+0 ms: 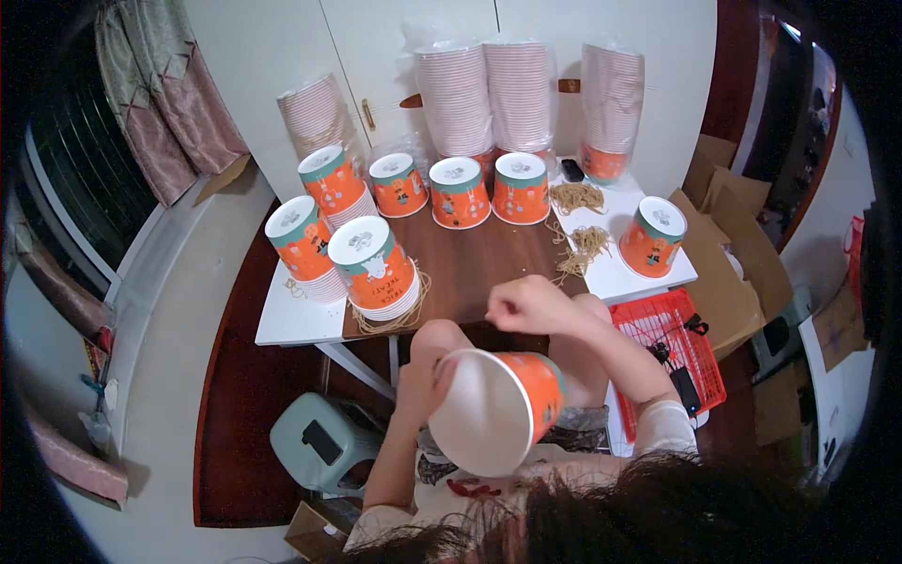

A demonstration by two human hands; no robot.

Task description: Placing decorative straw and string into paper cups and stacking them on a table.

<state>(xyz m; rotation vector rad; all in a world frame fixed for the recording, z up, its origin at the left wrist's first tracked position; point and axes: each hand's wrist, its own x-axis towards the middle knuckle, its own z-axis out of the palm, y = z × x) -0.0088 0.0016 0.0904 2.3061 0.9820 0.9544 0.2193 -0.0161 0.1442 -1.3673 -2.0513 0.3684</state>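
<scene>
A large orange paper bucket (543, 390) with a green band lies tilted over my lap, its white inside facing left. My left hand (425, 378) grips the bucket's rim, thumb and fingers on either side of the wall. Above the bucket, apart from it, my right hand (528, 305) is closed in a fist; anything inside is hidden. On the table ahead, an upside-down stack of matching buckets (374, 268) has tan strings round its foot. Bundles of tan string (584, 246) lie along the table's right part.
More upturned orange buckets (460, 193) stand along the brown table (470, 254). Tall plastic-wrapped stacks (456, 99) line the back. A single bucket (653, 235) sits at the right, near a red basket (658, 329) and cardboard box (738, 273). A pale green stool (324, 442) stands lower left.
</scene>
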